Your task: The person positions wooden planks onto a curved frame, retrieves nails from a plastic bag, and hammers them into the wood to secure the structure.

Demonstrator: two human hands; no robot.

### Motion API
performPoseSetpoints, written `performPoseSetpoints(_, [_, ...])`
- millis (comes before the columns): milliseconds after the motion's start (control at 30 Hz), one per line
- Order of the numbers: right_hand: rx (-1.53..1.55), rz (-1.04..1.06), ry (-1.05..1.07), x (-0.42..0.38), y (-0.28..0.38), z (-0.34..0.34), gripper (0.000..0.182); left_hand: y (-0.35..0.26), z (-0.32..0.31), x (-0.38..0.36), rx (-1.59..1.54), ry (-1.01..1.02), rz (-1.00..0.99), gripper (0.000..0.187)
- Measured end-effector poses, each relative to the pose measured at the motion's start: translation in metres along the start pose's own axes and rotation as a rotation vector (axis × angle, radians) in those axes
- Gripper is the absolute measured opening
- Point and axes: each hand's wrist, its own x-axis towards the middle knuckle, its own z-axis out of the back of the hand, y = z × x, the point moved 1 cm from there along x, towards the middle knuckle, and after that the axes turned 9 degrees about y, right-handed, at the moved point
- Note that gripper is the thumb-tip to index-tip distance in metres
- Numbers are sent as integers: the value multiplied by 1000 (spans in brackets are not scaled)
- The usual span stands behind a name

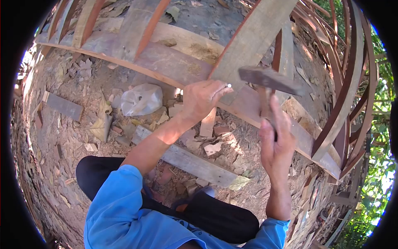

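Note:
My right hand is wrapped around the wooden handle of a hammer. The hammer's dark head is raised above the boards and slightly blurred. To its left, my left hand is closed in a pinch at the edge of a wide wooden plank. A nail shows only as a small bright head at the fingertips; its shank is hidden. The plank meets a long wooden beam that runs across in front of me.
Upright slats stand along the beam's left part. Curved wooden pieces are stacked at the right. On the littered ground lie a clear plastic bag, a loose board near my legs and a short offcut.

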Motion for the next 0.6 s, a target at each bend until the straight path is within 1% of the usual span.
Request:
performPoseSetpoints(67, [-12, -22, -24, -2, -1, 4, 48, -1, -1, 0, -1, -28, 5, 16])
performPoseSetpoints(167, [-114, -12, 87, 2, -6, -1, 49, 0, -2, -1, 3, -8, 24, 15])
performPoseSetpoints(200, [-149, 13, 153, 4, -11, -7, 50, 0, 0, -2, 15, 9, 36, 15])
performPoseSetpoints(267, [-161, -2, 131, 2, -8, -3, 51, -4, 2, -1, 29, 43, 58, 15])
performPoseSetpoints(300, [-168, -10, 120, 1, -6, -1, 51, -3, 0, 1, 12, 16, 38, 15])
performPoseSetpoints(333, [-117, -6, 21, -5, -8, 4, 51, -1, -2, 1, -3, -9, 27, 15])
performPoseSetpoints(400, [-91, 33, -74, -8, -10, 2, 51, 1, -5, -3, -14, -30, 29, 15])
performPoseSetpoints(467, [-150, 114, -87, 0, -8, -6, 50, 2, -5, -2, -6, -33, 34, 16])
performPoseSetpoints(567, [-128, 1, 104, -5, -11, -20, 51, 4, -2, -6, 83, 76, 81, 14])
performPoseSetpoints(600, [-57, 0, 30, -6, -14, -24, 52, 2, -4, -5, 43, 48, 68, 14])
